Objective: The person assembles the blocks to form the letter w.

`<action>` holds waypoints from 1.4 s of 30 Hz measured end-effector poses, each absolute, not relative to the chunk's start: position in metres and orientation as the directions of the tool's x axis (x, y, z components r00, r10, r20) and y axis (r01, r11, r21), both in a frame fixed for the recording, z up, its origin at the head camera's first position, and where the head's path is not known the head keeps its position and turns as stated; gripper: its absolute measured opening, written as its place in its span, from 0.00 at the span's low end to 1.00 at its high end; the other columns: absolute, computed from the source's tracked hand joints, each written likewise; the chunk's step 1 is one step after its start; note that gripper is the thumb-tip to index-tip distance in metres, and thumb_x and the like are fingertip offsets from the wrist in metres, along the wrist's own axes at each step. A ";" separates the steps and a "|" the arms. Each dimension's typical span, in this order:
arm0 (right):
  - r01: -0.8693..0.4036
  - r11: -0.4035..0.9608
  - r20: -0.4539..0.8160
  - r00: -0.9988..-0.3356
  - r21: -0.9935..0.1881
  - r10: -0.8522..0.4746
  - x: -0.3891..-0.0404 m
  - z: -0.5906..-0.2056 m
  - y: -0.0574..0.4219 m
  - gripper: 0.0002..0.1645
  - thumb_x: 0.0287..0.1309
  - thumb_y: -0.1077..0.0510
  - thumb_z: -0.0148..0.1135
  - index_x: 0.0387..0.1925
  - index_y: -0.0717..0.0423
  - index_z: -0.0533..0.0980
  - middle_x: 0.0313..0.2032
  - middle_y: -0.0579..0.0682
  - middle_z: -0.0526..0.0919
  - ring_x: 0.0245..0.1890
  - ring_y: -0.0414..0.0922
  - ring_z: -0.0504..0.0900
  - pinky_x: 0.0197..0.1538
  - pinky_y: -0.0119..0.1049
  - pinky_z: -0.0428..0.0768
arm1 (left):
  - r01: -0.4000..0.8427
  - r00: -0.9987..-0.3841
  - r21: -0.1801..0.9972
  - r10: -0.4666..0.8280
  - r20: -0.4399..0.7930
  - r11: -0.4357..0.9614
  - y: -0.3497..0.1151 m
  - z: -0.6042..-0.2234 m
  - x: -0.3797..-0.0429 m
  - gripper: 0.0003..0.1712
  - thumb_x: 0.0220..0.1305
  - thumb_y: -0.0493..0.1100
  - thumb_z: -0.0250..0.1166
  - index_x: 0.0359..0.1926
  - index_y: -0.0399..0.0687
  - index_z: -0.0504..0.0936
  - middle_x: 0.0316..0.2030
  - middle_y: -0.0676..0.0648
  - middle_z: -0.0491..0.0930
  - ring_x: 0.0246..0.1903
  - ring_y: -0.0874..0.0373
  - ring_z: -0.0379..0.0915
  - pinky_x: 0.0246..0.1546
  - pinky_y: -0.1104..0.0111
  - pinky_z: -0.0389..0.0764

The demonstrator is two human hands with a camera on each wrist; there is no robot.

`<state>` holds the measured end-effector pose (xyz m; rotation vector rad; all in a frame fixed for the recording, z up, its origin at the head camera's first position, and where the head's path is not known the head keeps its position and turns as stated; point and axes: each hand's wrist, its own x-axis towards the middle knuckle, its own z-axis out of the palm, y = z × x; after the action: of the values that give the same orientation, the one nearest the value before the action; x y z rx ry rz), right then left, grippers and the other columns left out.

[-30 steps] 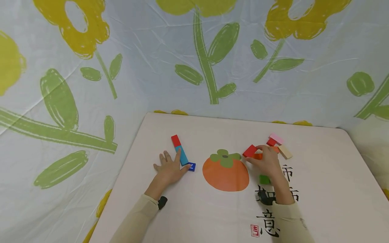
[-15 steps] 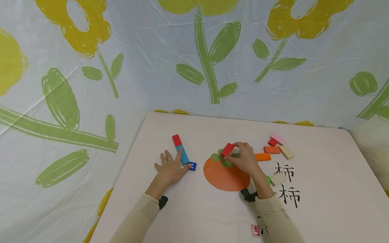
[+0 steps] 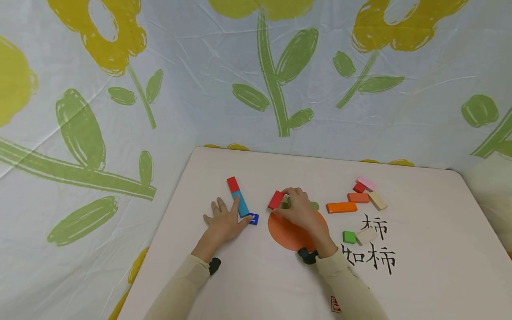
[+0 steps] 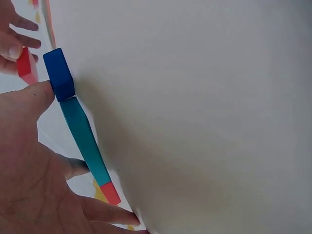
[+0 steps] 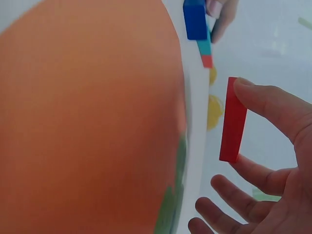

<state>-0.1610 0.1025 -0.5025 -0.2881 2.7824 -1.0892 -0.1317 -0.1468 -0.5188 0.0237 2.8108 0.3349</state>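
Note:
My right hand [image 3: 301, 213] pinches a red rectangular block [image 3: 276, 200] between thumb and index finger, above the table near the top of a printed persimmon [image 3: 286, 233]. In the right wrist view the red block [image 5: 234, 119] stands lengthwise between the two fingertips, the other fingers spread. Fingers spread, my left hand [image 3: 223, 226] rests by a row of blocks: a small red one [image 3: 233, 184], a longer teal one [image 3: 242, 208] and a dark blue one [image 3: 254, 218] at the near end. Its thumb touches the dark blue block [image 4: 59, 75], its index finger the teal block [image 4: 84, 139].
On the right lie an orange block [image 3: 342, 207], a red-orange one [image 3: 358, 198], a beige one [image 3: 377, 201], a pink one [image 3: 366, 182] and a small red one [image 3: 359, 188]. Nearer are a green cube [image 3: 349, 237] and a pale block [image 3: 366, 236]. Flowered cloth [image 3: 224, 106] hangs behind.
My right hand has carried the red block leftward from the loose blocks, across the persimmon's top, closer to the row. My left hand has stayed in place.

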 end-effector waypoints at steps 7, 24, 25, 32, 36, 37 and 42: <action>-0.165 0.745 -0.051 -0.965 -0.646 -0.258 -0.161 -0.508 0.086 0.39 0.50 0.44 0.77 0.58 0.59 0.74 0.58 0.61 0.73 0.55 0.59 0.70 0.47 0.53 0.79 | -0.015 -0.954 0.216 0.051 -0.297 0.976 -0.147 -0.520 -0.132 0.54 0.65 0.75 0.51 0.81 0.56 0.43 0.73 0.21 0.43 0.70 0.21 0.37 0.55 0.22 0.49; -0.257 0.826 -0.007 -0.953 -0.502 -0.301 -0.154 -0.514 0.074 0.37 0.46 0.43 0.79 0.52 0.59 0.76 0.49 0.59 0.76 0.51 0.58 0.70 0.50 0.53 0.72 | -0.001 -0.956 0.194 0.056 -0.287 0.981 -0.146 -0.519 -0.132 0.53 0.66 0.74 0.51 0.81 0.55 0.44 0.72 0.20 0.44 0.70 0.20 0.39 0.53 0.22 0.52; -0.256 0.828 -0.008 -0.954 -0.499 -0.300 -0.154 -0.515 0.074 0.37 0.46 0.43 0.79 0.52 0.59 0.76 0.49 0.59 0.75 0.51 0.57 0.70 0.50 0.53 0.72 | -0.002 -0.956 0.194 0.055 -0.289 0.981 -0.146 -0.519 -0.132 0.53 0.66 0.75 0.51 0.81 0.55 0.44 0.72 0.20 0.44 0.70 0.20 0.39 0.54 0.22 0.52; -0.238 0.843 -0.025 -0.958 -0.482 -0.285 -0.155 -0.517 0.071 0.37 0.47 0.42 0.79 0.52 0.58 0.75 0.51 0.59 0.74 0.53 0.58 0.69 0.54 0.55 0.71 | -0.005 -0.954 0.202 0.055 -0.294 0.979 -0.146 -0.519 -0.132 0.53 0.66 0.75 0.51 0.81 0.55 0.44 0.72 0.20 0.44 0.70 0.20 0.37 0.54 0.21 0.50; -0.232 0.844 -0.034 -0.958 -0.484 -0.283 -0.154 -0.516 0.070 0.37 0.47 0.42 0.79 0.52 0.58 0.75 0.50 0.60 0.74 0.52 0.58 0.69 0.54 0.55 0.70 | -0.003 -0.954 0.198 0.057 -0.294 0.980 -0.146 -0.518 -0.131 0.53 0.66 0.75 0.51 0.81 0.55 0.44 0.72 0.20 0.44 0.70 0.20 0.38 0.54 0.21 0.51; -0.233 0.844 -0.034 -0.958 -0.484 -0.284 -0.154 -0.516 0.071 0.37 0.47 0.42 0.79 0.51 0.58 0.75 0.50 0.60 0.74 0.53 0.58 0.69 0.54 0.55 0.70 | -0.003 -0.954 0.198 0.057 -0.294 0.980 -0.146 -0.518 -0.131 0.53 0.66 0.75 0.51 0.81 0.55 0.44 0.72 0.20 0.44 0.70 0.20 0.38 0.54 0.21 0.51; -0.237 0.842 -0.027 -0.958 -0.485 -0.286 -0.153 -0.515 0.071 0.37 0.47 0.42 0.79 0.52 0.58 0.75 0.50 0.60 0.74 0.53 0.58 0.69 0.54 0.55 0.70 | -0.004 -0.953 0.194 0.055 -0.298 0.981 -0.145 -0.517 -0.131 0.53 0.67 0.74 0.51 0.81 0.55 0.44 0.72 0.20 0.44 0.70 0.20 0.38 0.54 0.22 0.51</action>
<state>-0.1533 0.0706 -0.5151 -0.4156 2.9204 -0.7496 -0.1312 -0.1453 -0.5169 0.0367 2.8215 0.2768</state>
